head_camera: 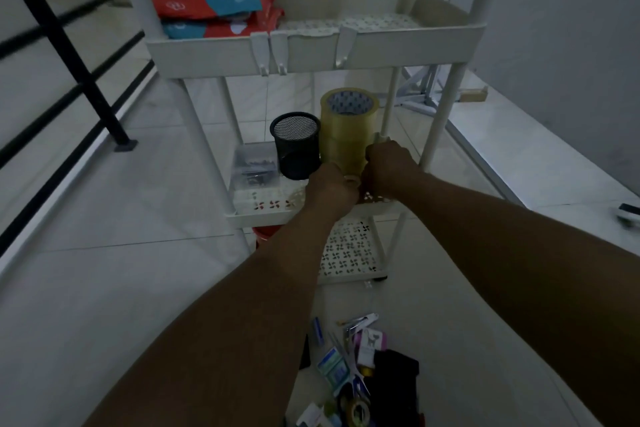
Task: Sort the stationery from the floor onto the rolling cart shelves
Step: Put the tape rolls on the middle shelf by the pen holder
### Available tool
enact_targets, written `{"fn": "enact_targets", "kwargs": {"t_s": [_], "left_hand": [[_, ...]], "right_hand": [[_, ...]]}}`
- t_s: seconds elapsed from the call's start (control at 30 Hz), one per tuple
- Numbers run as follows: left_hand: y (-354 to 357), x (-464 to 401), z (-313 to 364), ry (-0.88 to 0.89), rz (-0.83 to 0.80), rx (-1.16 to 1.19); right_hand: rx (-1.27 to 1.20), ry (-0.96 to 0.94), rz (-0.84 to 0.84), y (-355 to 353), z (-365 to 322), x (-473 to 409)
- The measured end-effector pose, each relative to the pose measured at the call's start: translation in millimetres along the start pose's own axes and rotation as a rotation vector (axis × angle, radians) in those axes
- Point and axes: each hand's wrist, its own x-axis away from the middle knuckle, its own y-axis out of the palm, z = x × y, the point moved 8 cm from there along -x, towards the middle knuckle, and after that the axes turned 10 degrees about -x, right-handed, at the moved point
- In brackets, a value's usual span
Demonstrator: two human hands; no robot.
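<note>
A white rolling cart [207,52] stands ahead with three shelves. On its middle shelf [263,215] a tall stack of clear yellowish tape rolls [348,128] stands upright. My left hand [332,189] and my right hand [386,168] both grip the bottom of that stack, one on each side. A black mesh pen cup [297,146] stands just left of the tape, touching it. A clear plastic box of small clips [256,163] lies further left. Loose stationery [360,374] lies in a pile on the floor between my forearms.
Red and blue packets [211,0] lie on the left of the top shelf. A black metal railing [69,55] runs along the left. A red object [265,234] shows under the middle shelf. A folded white frame [426,90] leans by the right wall.
</note>
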Motion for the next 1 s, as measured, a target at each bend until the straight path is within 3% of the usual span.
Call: {"fn": "enact_targets", "kwargs": {"t_s": [0.23,0.4,0.53,0.83,1.0], "left_hand": [[6.0,-1.0,4.8,0.025,0.029,0.055],[3.8,5.3,11.4,0.047,0.119,-0.033],[6.1,5.8,14.3,0.047,0.104,-0.058],[5.3,4.0,13.4,0.032,0.091,-0.061],[0.0,9.3,15.6,0.03,0.176,-0.126]], "right_hand": [[-0.136,0.094,0.129,0.8,10.4,-4.4],[-0.112,0.132,0.092,6.3,14.9,-6.1],[-0.168,0.091,0.199,1.6,13.7,-7.0],[-0.216,0.105,0.227,0.8,12.9,-2.2],[-0.251,0.056,0.306,-10.5,12.1,2.2]]}}
